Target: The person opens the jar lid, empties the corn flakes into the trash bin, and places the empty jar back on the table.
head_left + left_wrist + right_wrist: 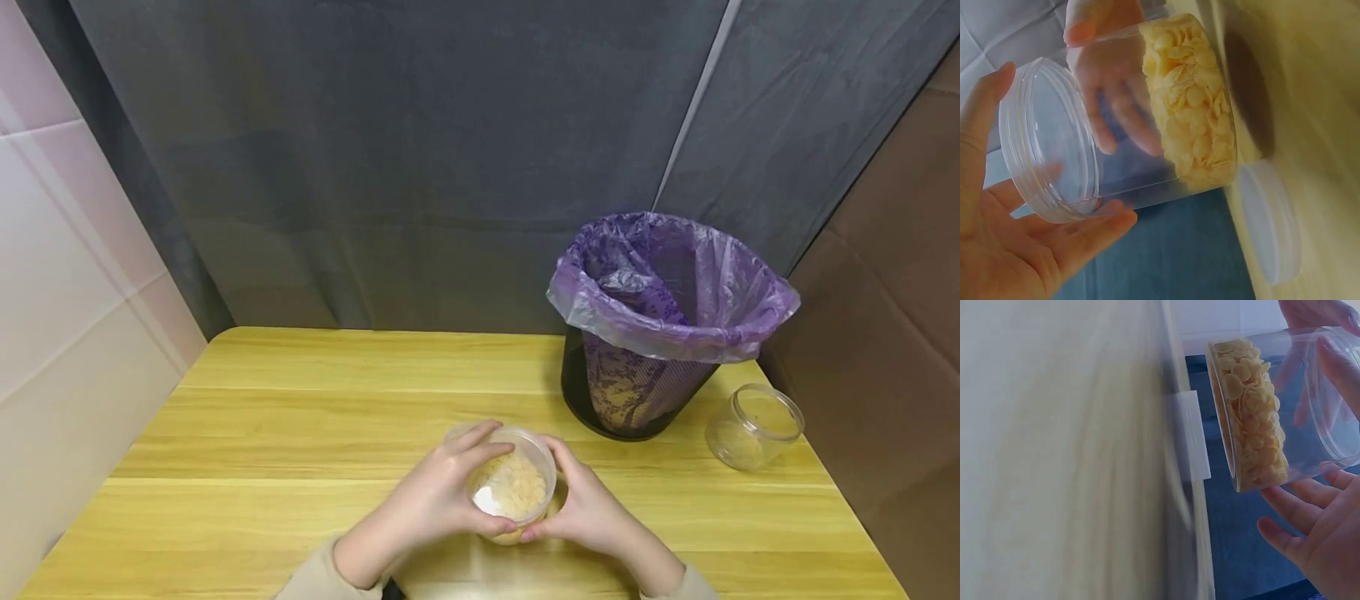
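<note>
Jar held at near edge of tabletop [300,417], bin and second jar far right.
I see jar [512,486] between left hand [438,492] and right hand [588,504]; bin [660,321] behind-right on tabletop; empty jar [753,425] right of bin; lid [1269,228] on tabletop beside held jar.

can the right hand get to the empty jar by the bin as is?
Probably not right now: the right hand and left hand both hold the flake jar. The table toward the empty jar looks unobstructed.

A yellow wooden table [300,433] stood before a dark grey curtain [420,167]; pale tiled wall [67,275] beyond the fingers' left.
</note>
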